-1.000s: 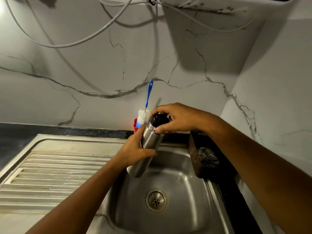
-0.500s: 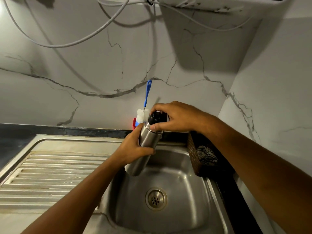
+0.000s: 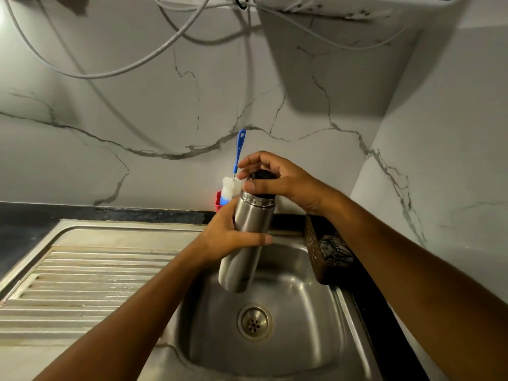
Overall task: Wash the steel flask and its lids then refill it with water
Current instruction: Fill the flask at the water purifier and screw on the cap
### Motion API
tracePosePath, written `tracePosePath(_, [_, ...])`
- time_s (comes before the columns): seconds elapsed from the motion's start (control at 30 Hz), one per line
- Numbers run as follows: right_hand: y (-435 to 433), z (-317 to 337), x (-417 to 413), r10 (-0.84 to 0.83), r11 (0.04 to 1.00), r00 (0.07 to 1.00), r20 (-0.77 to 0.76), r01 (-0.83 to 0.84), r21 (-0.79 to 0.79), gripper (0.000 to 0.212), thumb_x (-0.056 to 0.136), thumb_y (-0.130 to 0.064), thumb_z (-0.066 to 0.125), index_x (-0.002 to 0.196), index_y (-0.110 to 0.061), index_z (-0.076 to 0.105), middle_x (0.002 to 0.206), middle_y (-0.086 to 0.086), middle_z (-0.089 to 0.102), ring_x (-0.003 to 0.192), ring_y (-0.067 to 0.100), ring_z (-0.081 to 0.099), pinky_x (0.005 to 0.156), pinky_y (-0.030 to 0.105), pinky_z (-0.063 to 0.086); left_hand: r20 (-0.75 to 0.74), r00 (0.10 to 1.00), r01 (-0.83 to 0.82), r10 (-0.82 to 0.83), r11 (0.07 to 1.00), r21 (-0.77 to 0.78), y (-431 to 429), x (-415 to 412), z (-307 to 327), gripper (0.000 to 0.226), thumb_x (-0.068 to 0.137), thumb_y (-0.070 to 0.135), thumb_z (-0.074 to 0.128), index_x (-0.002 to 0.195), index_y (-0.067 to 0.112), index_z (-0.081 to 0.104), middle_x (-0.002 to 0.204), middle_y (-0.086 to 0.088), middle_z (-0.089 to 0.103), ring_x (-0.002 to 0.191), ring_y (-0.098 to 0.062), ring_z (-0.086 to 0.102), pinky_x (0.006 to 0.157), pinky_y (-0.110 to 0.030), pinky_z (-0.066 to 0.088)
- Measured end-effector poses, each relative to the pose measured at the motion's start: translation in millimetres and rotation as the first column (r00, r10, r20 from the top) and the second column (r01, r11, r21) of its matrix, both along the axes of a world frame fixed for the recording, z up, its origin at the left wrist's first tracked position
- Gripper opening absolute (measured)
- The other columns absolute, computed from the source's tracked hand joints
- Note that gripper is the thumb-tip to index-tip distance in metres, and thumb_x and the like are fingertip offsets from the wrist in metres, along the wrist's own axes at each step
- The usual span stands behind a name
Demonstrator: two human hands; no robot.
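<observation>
Straightening from its earlier lean, the steel flask (image 3: 248, 224) is hanging over the sink (image 3: 291, 350), 12 o'clock of the drain (image 3: 254, 322), while your left hand (image 3: 229, 239) is gripping its middle and your right hand (image 3: 280, 181) is pinching the black lid (image 3: 262, 175), probably unscrewing it.

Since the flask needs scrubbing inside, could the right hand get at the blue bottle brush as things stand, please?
Probably not yet: the right hand is busy gripping the black lid atop the flask. The bottle brush stands unobstructed just behind; once freed, likely yes.
</observation>
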State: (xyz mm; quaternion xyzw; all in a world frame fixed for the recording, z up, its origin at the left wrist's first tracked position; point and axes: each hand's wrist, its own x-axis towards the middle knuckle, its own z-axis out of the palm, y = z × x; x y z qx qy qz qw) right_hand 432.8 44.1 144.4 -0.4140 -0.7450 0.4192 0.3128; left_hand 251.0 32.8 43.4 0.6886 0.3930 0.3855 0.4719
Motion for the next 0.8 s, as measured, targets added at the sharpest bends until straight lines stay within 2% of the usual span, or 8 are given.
tracePosePath(0.13, [-4.0, -3.6, -10.1, 0.095, 0.989, 0.965, -0.246, -0.119, -0.086, 0.062, 0.091, -0.020, 0.069, 0.148, -0.016, 0.046, 0.130, 0.009, 0.071, 0.119, 0.028, 0.069, 0.104, 0.048, 0.054, 0.050, 0.998, 0.053, -0.049, 0.996, -0.068, -2.0, 2.8, 6.8, 0.083, 0.060, 0.043, 0.091, 0.132, 0.028, 0.052, 0.117, -0.004, 0.071, 0.108, -0.027, 0.072, 0.094, -0.046, 0.061])
tracePosePath(0.2, [-6.7, -3.6, -14.7, 0.101, 0.986, 0.944, -0.313, -0.138, -0.097, 0.052, 0.092, -0.014, 0.067, 0.141, -0.008, 0.052, 0.127, 0.015, 0.072, 0.117, 0.031, 0.070, 0.102, 0.046, 0.056, 0.099, 0.993, 0.071, -0.061, 0.992, -0.103, -2.8, 3.2, 6.1, 0.082, 0.063, 0.035, 0.091, 0.134, 0.026, 0.051, 0.117, -0.006, 0.073, 0.109, -0.031, 0.072, 0.096, -0.050, 0.060])
tracePosePath(0.27, [-8.6, -5.1, -17.6, 0.068, 0.988, 0.926, -0.371, -0.113, -0.101, 0.031, 0.093, -0.005, 0.069, 0.122, -0.001, 0.061, 0.117, 0.020, 0.074, 0.110, 0.035, 0.072, 0.094, 0.043, 0.059, 0.127, 0.991, 0.066, -0.052, 0.992, -0.108, -5.8, 4.6, 5.7, 0.075, 0.065, 0.025, 0.090, 0.130, 0.025, 0.053, 0.112, -0.005, 0.074, 0.106, -0.030, 0.073, 0.092, -0.046, 0.062])
tracePosePath(0.33, [-11.1, -6.7, -23.0, -0.029, 0.993, 0.915, -0.402, -0.020, -0.118, 0.022, 0.089, 0.000, 0.071, 0.110, 0.001, 0.064, 0.105, 0.020, 0.075, 0.098, 0.032, 0.076, 0.082, 0.038, 0.061, 0.131, 0.991, 0.006, 0.006, 0.996, -0.090, -10.2, 8.1, 6.4, 0.066, 0.067, 0.020, 0.090, 0.122, 0.027, 0.056, 0.106, -0.005, 0.073, 0.098, -0.025, 0.073, 0.085, -0.038, 0.064])
tracePosePath(0.43, [-11.5, -13.8, -38.5, -0.259, 0.966, 0.900, -0.350, 0.251, -0.067, 0.019, 0.082, -0.002, 0.078, 0.099, -0.001, 0.069, 0.093, 0.014, 0.074, 0.078, 0.017, 0.073, 0.068, 0.028, 0.061, 0.143, 0.978, -0.154, 0.154, 0.988, -0.012, -11.6, 16.7, -1.2, 0.064, 0.071, 0.013, 0.093, 0.121, 0.027, 0.057, 0.104, -0.004, 0.071, 0.094, -0.023, 0.073, 0.082, -0.036, 0.065])
tracePosePath(0.53, [-9.3, -26.9, -55.0, -0.441, 0.891, 0.826, -0.351, 0.451, -0.059, 0.013, 0.080, -0.008, 0.079, 0.090, -0.011, 0.072, 0.088, 0.009, 0.075, 0.079, 0.022, 0.073, 0.071, 0.036, 0.064, 0.164, 0.944, -0.296, 0.286, 0.954, 0.039, -12.8, 24.6, -12.0, 0.073, 0.067, 0.019, 0.093, 0.129, 0.025, 0.055, 0.107, -0.001, 0.071, 0.095, -0.020, 0.072, 0.081, -0.034, 0.064])
tracePosePath(0.63, [-5.7, -36.5, -68.5, -0.527, 0.835, 0.773, -0.353, 0.548, -0.047, 0.011, 0.079, -0.013, 0.080, 0.087, -0.016, 0.073, 0.084, 0.004, 0.075, 0.080, 0.026, 0.073, 0.079, 0.046, 0.065, 0.171, 0.914, -0.385, 0.367, 0.919, 0.083, -18.1, 27.2, -19.1, 0.074, 0.071, 0.020, 0.094, 0.131, 0.027, 0.052, 0.109, 0.004, 0.070, 0.095, -0.012, 0.071, 0.079, -0.025, 0.062])
tracePosePath(0.8, [-6.5, -38.5, -90.8, -0.552, 0.790, 0.757, -0.349, 0.609, 0.072, 0.006, 0.080, -0.016, 0.077, 0.081, -0.019, 0.072, 0.074, -0.005, 0.071, 0.077, 0.018, 0.070, 0.079, 0.037, 0.062, 0.221, 0.860, -0.495, 0.461, 0.858, 0.136, -28.0, 21.5, -18.3, 0.073, 0.073, 0.030, 0.091, 0.133, 0.022, 0.050, 0.105, 0.008, 0.070, 0.091, -0.006, 0.071, 0.074, -0.019, 0.059])
